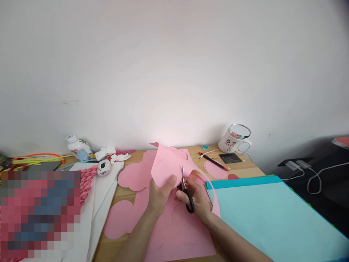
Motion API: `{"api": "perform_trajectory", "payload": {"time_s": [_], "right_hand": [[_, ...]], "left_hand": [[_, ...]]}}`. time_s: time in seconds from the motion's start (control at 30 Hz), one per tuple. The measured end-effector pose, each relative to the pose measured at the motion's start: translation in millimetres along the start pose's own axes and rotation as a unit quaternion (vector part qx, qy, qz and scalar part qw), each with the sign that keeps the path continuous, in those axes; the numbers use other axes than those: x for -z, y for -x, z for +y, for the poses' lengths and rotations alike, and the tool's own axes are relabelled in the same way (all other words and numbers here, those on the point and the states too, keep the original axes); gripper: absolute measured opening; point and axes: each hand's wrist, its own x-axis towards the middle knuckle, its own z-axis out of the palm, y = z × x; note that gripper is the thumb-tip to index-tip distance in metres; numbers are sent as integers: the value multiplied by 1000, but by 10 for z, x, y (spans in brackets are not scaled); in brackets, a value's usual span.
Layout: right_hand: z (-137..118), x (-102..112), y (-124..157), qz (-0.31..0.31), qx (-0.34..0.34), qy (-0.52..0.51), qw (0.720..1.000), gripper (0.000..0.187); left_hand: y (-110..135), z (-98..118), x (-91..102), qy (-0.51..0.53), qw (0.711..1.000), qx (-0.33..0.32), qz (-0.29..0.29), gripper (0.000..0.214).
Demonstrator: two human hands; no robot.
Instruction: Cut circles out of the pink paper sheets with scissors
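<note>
My left hand (160, 193) grips a pink sheet of paper (166, 165) by its lower edge, thumb on top, holding it raised over the table. In my right hand (197, 198) is a pair of scissors (190, 202) with black handles. Their blades point up and lie against the right part of the sheet. A curved, partly cut strip of the same paper (215, 200) hangs over my right wrist. Below both hands lies a larger pink sheet (182, 236) with faint curved lines. Several rounded pink cutouts (120, 220) are spread to the left.
A white mug (230, 142) stands back right, near a black pencil (214, 161) and a dark card (230, 158). Light-blue sheets (267, 218) cover the right side. At left are a white bottle (80, 147), crumpled tissue (105, 153) and a white board (105, 193). The wall rises behind.
</note>
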Motion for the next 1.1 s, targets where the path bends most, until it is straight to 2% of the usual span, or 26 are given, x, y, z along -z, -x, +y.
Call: {"api": "perform_trajectory", "payload": {"time_s": [0.2, 0.3, 0.47, 1.1], "right_hand": [[-97, 19, 24, -3, 29, 54, 998, 41], [-115, 23, 25, 0, 31, 78, 996, 42], [-113, 30, 25, -10, 32, 96, 995, 43], [-104, 33, 21, -5, 21, 54, 998, 41]], "left_hand": [[-5, 17, 12, 2, 999, -12, -31, 33], [-14, 30, 14, 0, 999, -13, -38, 30], [-29, 41, 11, 4, 999, -13, -43, 37], [-14, 47, 15, 5, 1000, 7, -28, 27]]}}
